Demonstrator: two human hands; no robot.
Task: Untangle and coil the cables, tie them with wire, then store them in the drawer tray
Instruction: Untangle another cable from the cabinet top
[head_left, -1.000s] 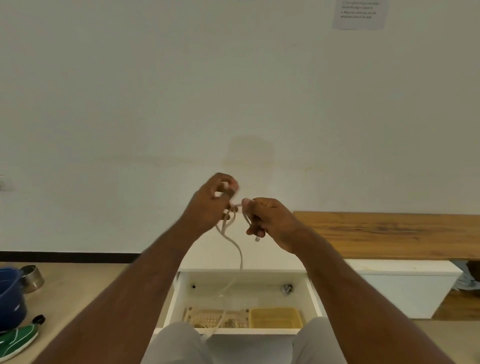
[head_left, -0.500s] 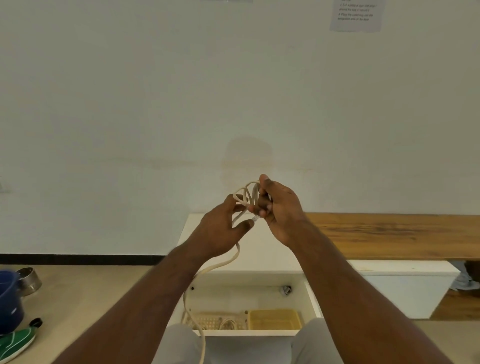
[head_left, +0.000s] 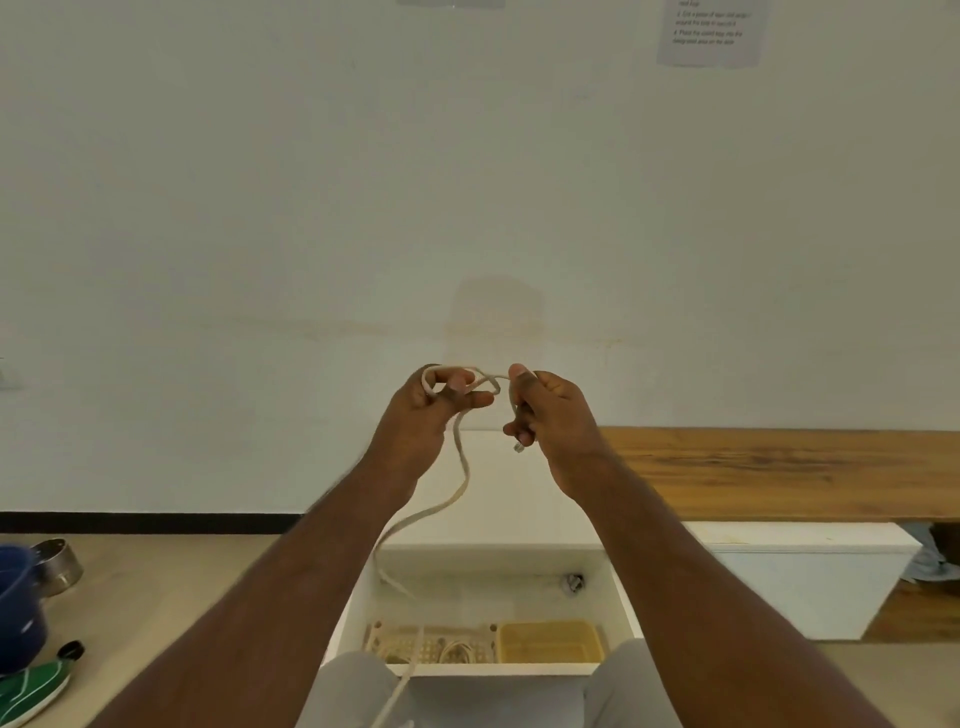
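Note:
A cream flat cable (head_left: 461, 467) is held up in front of the wall, above the open white drawer (head_left: 621, 597). My left hand (head_left: 431, 410) has loops of the cable wound round its fingers. My right hand (head_left: 550, 410) grips the cable's end, and the plug (head_left: 518, 447) hangs just below that fist. A short span of cable bridges the two hands. The rest of the cable drops in a curve past the drawer front to my lap. In the drawer lie a cream perforated tray (head_left: 405, 644) holding a coiled cable (head_left: 457, 649) and a yellow tray (head_left: 550, 642).
A wooden bench top (head_left: 779, 467) runs to the right of the white cabinet. On the floor at left stand a blue bowl (head_left: 15, 613), a metal bowl (head_left: 57, 564) and a green shoe (head_left: 31, 691). A small dark object (head_left: 571, 582) lies at the drawer's back.
My hands have drawn apart sideways from a close bunch. The loops now sit round my left fingers, and the hanging cable has swung right over the drawer.

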